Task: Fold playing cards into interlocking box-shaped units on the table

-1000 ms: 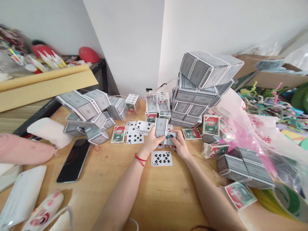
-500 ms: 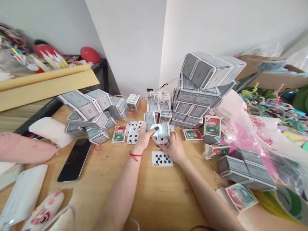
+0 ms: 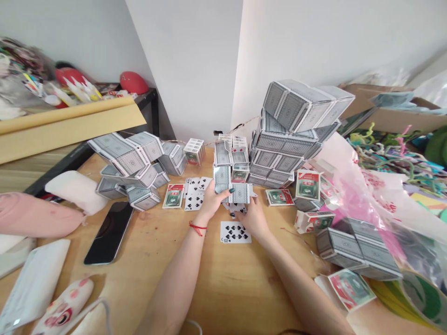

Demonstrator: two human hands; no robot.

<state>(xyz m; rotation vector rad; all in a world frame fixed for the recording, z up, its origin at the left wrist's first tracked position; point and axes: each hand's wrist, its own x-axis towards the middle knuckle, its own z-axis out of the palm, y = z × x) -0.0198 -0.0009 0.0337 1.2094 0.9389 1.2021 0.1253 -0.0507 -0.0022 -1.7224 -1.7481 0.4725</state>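
Observation:
My left hand [image 3: 213,201] pinches grey-backed playing cards [image 3: 222,177] joined in an L, thumb on top at the corner. My right hand [image 3: 255,215] is curled at the right end of the same piece; its fingertips are partly hidden below the cards. Under the piece, face-up cards [image 3: 238,208] show in part. Nearer me lies a ten of spades [image 3: 235,231] on the wooden table [image 3: 209,288]. Left of my left hand, several spade cards [image 3: 194,197] lie face up beside a green and red card box [image 3: 173,196].
A tall stack of card-built blocks [image 3: 279,149] stands at the back right, a lower one [image 3: 129,158] at the left. A black phone [image 3: 108,232] lies left. Card boxes [image 3: 308,184] and another card block [image 3: 359,246] sit at the right.
The L-shaped card piece has turned, its upright arm now straighter and its other arm slightly further right. Both hands stay on it. The view has shifted slightly.

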